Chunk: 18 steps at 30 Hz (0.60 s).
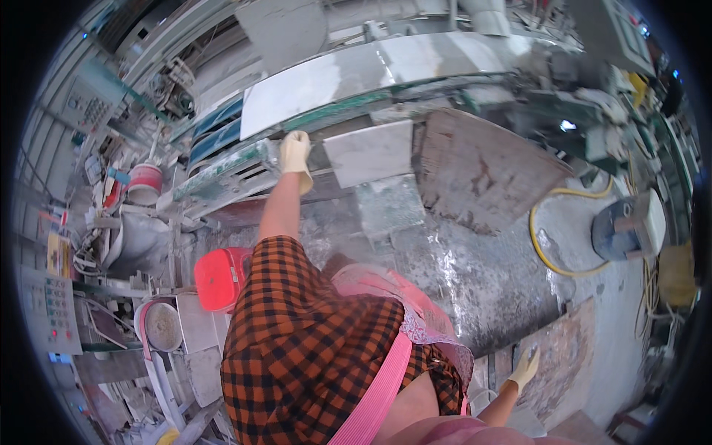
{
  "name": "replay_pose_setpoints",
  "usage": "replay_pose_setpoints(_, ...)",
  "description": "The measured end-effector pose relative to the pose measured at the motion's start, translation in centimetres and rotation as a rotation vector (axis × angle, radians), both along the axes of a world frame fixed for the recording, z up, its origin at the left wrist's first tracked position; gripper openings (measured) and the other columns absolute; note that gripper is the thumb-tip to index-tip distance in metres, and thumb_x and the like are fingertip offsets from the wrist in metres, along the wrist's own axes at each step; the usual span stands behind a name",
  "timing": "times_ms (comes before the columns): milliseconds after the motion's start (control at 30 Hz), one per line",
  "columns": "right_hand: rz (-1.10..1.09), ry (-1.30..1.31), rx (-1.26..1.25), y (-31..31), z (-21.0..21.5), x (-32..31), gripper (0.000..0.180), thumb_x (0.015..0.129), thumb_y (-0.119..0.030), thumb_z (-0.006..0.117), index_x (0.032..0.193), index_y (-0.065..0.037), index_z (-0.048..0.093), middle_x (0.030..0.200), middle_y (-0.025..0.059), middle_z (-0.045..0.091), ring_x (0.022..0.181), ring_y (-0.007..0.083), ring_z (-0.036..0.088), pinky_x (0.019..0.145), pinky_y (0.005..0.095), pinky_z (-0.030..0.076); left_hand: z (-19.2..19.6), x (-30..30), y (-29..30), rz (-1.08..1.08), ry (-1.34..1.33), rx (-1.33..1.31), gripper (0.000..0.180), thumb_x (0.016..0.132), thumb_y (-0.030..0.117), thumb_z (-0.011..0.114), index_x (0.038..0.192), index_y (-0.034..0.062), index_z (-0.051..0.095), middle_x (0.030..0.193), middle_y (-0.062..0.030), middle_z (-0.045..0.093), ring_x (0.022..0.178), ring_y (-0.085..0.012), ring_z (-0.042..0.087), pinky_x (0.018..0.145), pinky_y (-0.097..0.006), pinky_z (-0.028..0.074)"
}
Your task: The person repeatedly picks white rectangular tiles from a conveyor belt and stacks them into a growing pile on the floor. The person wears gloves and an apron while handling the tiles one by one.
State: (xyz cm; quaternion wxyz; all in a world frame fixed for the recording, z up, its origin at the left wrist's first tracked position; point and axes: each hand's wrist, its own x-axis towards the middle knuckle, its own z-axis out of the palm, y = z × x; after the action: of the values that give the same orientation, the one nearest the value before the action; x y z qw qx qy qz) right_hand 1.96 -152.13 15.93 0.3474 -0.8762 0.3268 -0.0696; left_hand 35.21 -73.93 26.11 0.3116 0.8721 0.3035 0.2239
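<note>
My left hand (295, 152), in a pale yellow rubber glove, reaches out to the green metal rail (245, 159) of a long machine bed. Its fingers are curled at the rail's edge, and whatever they might grip is hidden. Just beyond it, a long white stone slab (311, 93) with grey patches lies on the bed. A smaller white slab (371, 152) leans below the rail, to the right of that hand. My right hand (526, 369), gloved alike, hangs low at my right side, fingers apart and holding nothing, above a worn brown board (560, 360).
A large brown board (486, 170) leans against the machine. A red plastic stool (215, 278) stands by my left side. To the right, a yellow hose (535, 237) curves across the wet floor towards a dark bucket (619, 228). Control panels (52, 311) line the far left.
</note>
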Motion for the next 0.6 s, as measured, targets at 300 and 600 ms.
replay_pose_setpoints(300,-0.344,0.369,0.144,19.3,-5.6,-0.9,0.047,0.086,-0.017,0.067,0.127,0.002,0.057,0.119,0.0179,0.065,0.106,0.0253,0.063,0.095,0.0339,0.048,2.3,5.0,26.5,0.186,0.435,0.56,0.06,0.087,0.061,0.049,0.114,0.0111,0.068,0.12,-0.0133,0.066,0.125,-0.03,0.051,0.108,-0.055,0.028)
replay_pose_setpoints(600,-0.081,0.184,-0.117,30.8,6.4,5.9,0.042,0.082,-0.024,0.066,0.119,-0.004,0.063,0.096,0.0165,0.071,0.092,0.0309,0.067,0.085,0.0381,0.052,-0.9,10.8,34.1,0.023,0.666,0.176,0.074,0.083,0.066,0.048,0.117,0.0033,0.067,0.126,-0.0206,0.062,0.124,-0.0349,0.054,0.111,-0.057,0.024)
